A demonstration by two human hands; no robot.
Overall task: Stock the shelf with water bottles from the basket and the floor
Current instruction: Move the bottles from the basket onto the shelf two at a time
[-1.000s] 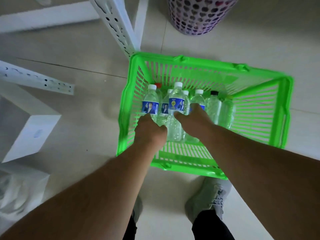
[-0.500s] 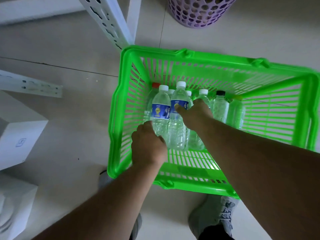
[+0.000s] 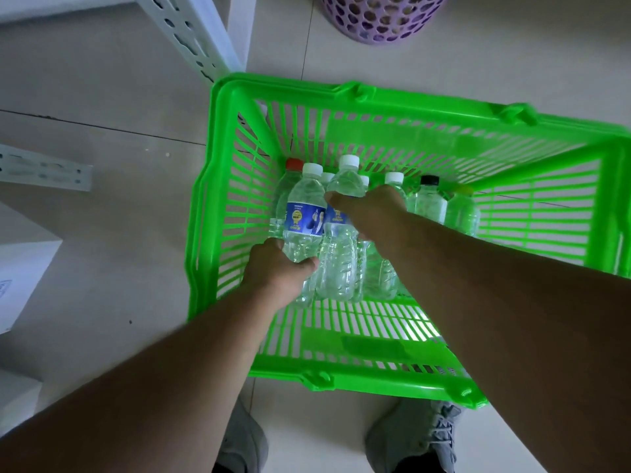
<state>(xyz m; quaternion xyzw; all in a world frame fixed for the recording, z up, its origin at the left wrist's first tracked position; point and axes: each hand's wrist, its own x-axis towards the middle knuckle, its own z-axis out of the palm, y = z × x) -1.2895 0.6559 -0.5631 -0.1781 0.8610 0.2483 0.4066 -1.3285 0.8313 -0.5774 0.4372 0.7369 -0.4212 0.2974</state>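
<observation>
A bright green slatted basket (image 3: 225, 186) sits on the tiled floor and holds several clear water bottles standing upright. My left hand (image 3: 278, 271) grips the lower body of a white-capped bottle with a blue label (image 3: 304, 213). My right hand (image 3: 370, 213) is wrapped around the neighbouring white-capped bottle (image 3: 338, 264) at its label. Behind them stand a red-capped bottle (image 3: 290, 175), another white-capped one (image 3: 394, 180), a black-capped bottle (image 3: 426, 199) and a yellowish-capped one (image 3: 461, 209).
A white perforated shelf post (image 3: 191, 32) rises at the basket's far left corner, with another white rail (image 3: 44, 169) lying at left. A purple perforated bin (image 3: 379, 18) stands behind the basket. White boxes (image 3: 20, 274) lie at the left edge. My grey shoes (image 3: 416, 435) are below.
Both bottles have risen a little above the others in my hands. The view has come closer to the basket and shifted, so the basket sits further right and larger.
</observation>
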